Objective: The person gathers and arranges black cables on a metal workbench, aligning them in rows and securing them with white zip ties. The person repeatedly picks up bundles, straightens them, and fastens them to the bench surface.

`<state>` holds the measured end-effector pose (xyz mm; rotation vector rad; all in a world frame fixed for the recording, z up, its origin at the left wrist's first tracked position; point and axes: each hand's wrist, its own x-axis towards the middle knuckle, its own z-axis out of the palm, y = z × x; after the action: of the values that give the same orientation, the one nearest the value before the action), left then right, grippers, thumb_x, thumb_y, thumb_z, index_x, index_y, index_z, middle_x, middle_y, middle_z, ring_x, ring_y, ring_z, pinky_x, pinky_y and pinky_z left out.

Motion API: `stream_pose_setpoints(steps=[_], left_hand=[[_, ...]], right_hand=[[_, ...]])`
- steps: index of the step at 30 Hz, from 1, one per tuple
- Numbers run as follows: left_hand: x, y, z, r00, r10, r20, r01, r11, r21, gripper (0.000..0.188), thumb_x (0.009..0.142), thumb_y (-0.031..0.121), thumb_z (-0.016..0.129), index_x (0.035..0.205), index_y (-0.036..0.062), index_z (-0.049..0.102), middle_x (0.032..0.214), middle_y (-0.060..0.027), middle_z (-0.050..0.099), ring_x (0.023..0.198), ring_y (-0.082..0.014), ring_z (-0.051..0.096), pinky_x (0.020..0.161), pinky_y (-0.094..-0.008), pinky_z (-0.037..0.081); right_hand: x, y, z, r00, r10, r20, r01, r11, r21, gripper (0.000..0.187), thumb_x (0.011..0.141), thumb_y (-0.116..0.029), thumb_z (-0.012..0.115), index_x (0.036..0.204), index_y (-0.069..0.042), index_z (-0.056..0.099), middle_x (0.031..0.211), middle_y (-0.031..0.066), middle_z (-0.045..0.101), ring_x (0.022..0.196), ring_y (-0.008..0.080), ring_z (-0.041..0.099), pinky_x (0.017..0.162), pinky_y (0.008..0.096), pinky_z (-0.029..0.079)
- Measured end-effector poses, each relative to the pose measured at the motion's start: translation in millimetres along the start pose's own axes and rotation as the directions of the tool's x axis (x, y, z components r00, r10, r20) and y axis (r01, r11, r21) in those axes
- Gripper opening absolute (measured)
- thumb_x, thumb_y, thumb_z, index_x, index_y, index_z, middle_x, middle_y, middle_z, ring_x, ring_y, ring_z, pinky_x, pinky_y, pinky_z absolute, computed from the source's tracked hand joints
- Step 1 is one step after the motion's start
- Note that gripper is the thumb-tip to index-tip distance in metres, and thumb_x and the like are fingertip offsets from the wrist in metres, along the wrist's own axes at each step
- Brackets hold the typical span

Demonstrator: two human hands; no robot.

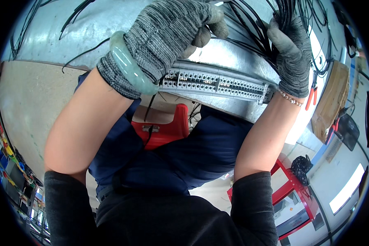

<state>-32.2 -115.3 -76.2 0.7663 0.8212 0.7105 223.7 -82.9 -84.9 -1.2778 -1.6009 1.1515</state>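
Both my hands wear grey knitted gloves. My right hand [291,53] is closed around a thick bundle of black wires [285,14] at the upper right. At the top middle my left hand [168,35] has its fingers curled, with a pale green bangle [129,65] on its wrist. Black wires run from beside its fingertips toward the bundle; whatever it pinches is hidden. Below and between the hands, a long row of grey terminal blocks [213,84] lies along the near edge of a shiny metal sheet [90,33].
A red stool [168,127] stands below the sheet, between my legs. Red-handled pliers [311,96] lie right of my right wrist, near a wooden board [330,102]. A red-framed cart [291,192] is at the lower right. Loose black wires [76,16] trail over the sheet's left side.
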Motion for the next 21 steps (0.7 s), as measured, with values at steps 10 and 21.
stream_pose_setpoints(steps=[10, 21], left_hand=[[1.1, -8.9, 12.6, 0.989, 0.078, -0.129, -0.081, 0.997, -0.018, 0.042, 0.091, 0.013, 0.054, 0.129, -0.0007, 0.045, 0.079, -0.0014, 0.06, 0.059, -0.0034, 0.045, 0.051, -0.0169, 0.037], [-4.8, -0.5, 13.4, 0.979, 0.138, -0.147, -0.123, 0.987, 0.106, 0.038, 0.091, 0.012, 0.051, 0.127, -0.0005, 0.051, 0.079, -0.0004, 0.061, 0.059, -0.0033, 0.046, 0.053, -0.0171, 0.038]], right_hand=[[-2.3, -19.8, 33.3, 0.993, -0.02, -0.117, 0.014, 0.999, -0.046, 0.046, 0.073, -0.005, 0.076, 0.114, -0.001, 0.056, 0.099, 0.0009, 0.061, 0.086, 0.0099, 0.056, 0.075, 0.0236, 0.047], [5.7, -2.6, 1.3, 0.983, -0.01, -0.185, -0.033, 0.973, -0.23, 0.031, 0.078, -0.013, 0.073, 0.104, -0.002, 0.063, 0.093, 0.009, 0.069, 0.088, 0.0171, 0.063, 0.088, 0.0282, 0.046]])
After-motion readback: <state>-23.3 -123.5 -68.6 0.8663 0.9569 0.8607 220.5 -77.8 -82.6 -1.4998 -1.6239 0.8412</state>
